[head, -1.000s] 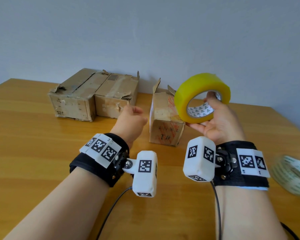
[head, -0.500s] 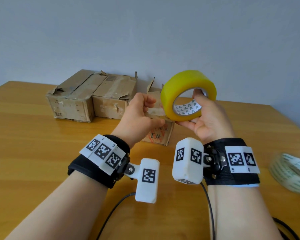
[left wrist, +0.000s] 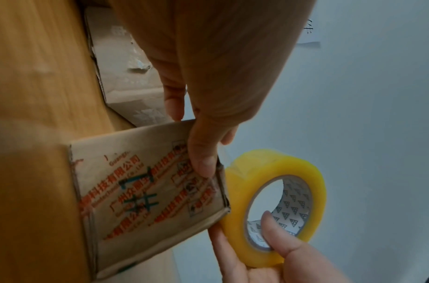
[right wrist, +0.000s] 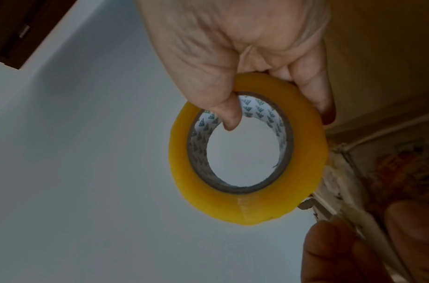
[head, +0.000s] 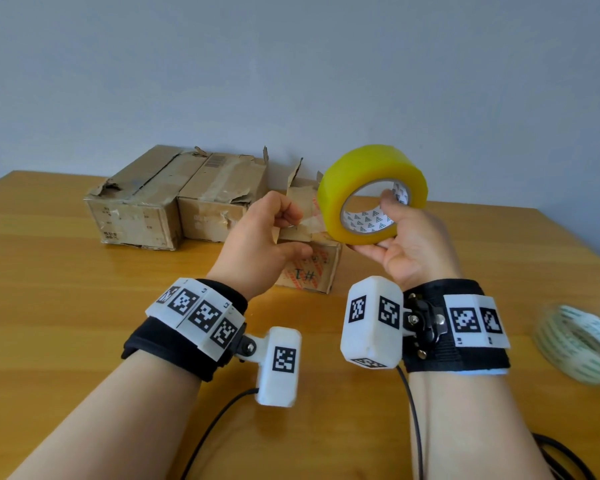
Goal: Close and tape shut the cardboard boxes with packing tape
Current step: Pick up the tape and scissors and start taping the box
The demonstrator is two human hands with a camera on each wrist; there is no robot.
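Observation:
My right hand (head: 390, 220) holds a yellow packing tape roll (head: 371, 192) up in the air, thumb inside the core and fingers under the rim. My left hand (head: 290, 221) pinches the tape's free end, and a short clear strip (head: 314, 225) stretches from it to the roll. Behind both hands a small cardboard box (head: 312, 275) marked "#1" stands on the table with torn flaps sticking up. In the left wrist view my thumb (left wrist: 201, 159) lies in front of that box (left wrist: 145, 191), beside the roll (left wrist: 276, 206). The right wrist view shows the roll (right wrist: 247, 203) hanging from my thumb (right wrist: 229, 114).
Two worn cardboard boxes (head: 136, 206) (head: 222, 199) sit side by side at the back left, against the wall. A second, pale tape roll (head: 579, 344) lies on the wooden table (head: 49, 289) at the right edge. Black cables run under my wrists.
My left hand rose from beside the small box to the roll and took hold of the tape end. The right hand brought the roll left and slightly down; a short strip now shows.

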